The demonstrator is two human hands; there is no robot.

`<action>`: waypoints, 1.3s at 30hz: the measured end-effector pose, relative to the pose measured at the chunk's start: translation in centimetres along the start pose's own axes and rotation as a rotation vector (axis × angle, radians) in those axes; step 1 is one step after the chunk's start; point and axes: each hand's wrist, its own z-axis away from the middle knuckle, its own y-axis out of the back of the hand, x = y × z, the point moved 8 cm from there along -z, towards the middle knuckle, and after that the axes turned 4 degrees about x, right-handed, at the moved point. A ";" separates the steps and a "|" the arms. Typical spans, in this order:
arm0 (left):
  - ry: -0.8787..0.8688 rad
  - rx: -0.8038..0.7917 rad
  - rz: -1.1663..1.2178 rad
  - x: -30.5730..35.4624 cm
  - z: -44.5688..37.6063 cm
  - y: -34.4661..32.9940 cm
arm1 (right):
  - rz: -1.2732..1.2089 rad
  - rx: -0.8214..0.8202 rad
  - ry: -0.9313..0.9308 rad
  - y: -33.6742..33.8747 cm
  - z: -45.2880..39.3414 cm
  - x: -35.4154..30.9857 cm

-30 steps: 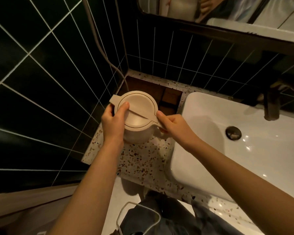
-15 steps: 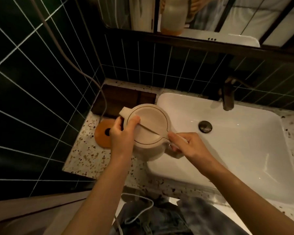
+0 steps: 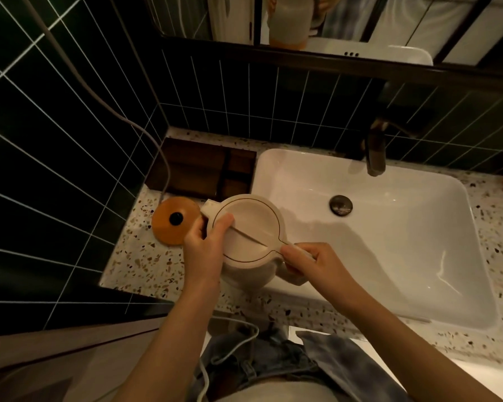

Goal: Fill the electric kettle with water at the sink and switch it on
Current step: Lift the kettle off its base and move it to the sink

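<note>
Over the near-left corner of the white sink, cream electric kettle held in the air, lid shut, spout pointing far-left. Left hand wrapped round the kettle's left side, thumb lying across the lid. Right hand closed around the handle at the kettle's near-right. Orange round base sits bare on the speckled counter, just left of the kettle, its cord running up the tiled wall. Dark tap at far edge of sink, well apart from the kettle. Drain plug in the basin.
</note>
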 end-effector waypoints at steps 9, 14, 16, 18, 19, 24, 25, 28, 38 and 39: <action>-0.011 -0.006 -0.018 -0.9 0.0 -0.1 | 0.035 -0.027 -0.005 -0.1 0.1 1.5; -0.019 -0.023 -0.014 -0.8 0.0 -0.2 | 0.012 -0.093 0.039 -0.1 0.5 1.9; -0.021 -0.029 -0.016 -0.7 0.1 -0.2 | 0.015 -0.109 0.033 0.2 0.6 2.4; -0.020 -0.026 -0.012 -0.6 0.0 -0.2 | 0.020 -0.126 0.027 0.3 0.9 2.9; -0.018 -0.022 -0.010 -0.6 0.0 -0.1 | 0.014 -0.136 0.029 0.3 1.0 3.0; -0.003 -0.036 0.000 -0.7 -0.1 0.2 | -0.017 -0.144 0.033 0.2 1.0 3.5; 0.002 -0.041 0.000 -0.7 -0.1 0.2 | -0.021 -0.146 0.035 0.1 0.9 3.6; 0.013 -0.067 -0.001 -0.8 -0.1 0.1 | -0.037 -0.147 0.030 0.1 1.0 4.0; -0.098 -0.066 -0.127 1.0 0.8 0.6 | -0.060 -0.122 0.039 0.0 0.9 4.1; -0.173 -0.067 -0.158 2.0 1.2 0.6 | -0.058 -0.112 0.039 0.0 0.9 4.1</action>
